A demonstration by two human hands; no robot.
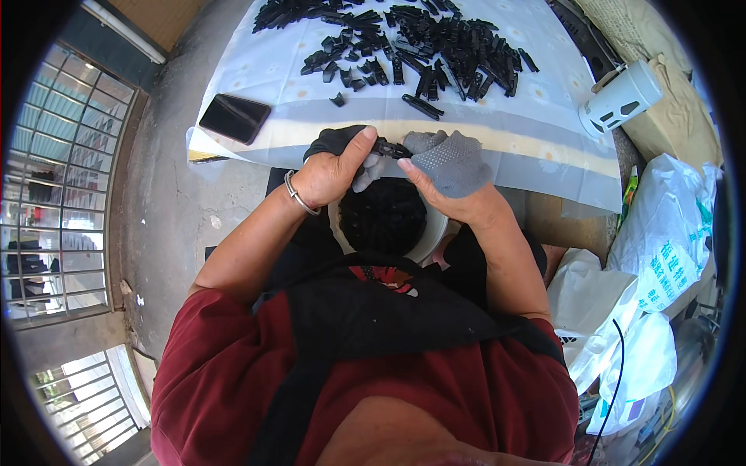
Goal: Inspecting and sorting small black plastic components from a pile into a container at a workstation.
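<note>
Beyond both hands we've got the table (536, 147); just below them gapes the white bucket (437, 228), and a slackened grip could drop the piece in there. Now the left hand (336, 161) pinches one end, the right hand (451, 166) pinches the other, so uneven pressure might twist or crack it. Between them sits the black part (392, 149): the bucket's dark contents blur for us, and gloved fingers hide the part's ends.
</note>
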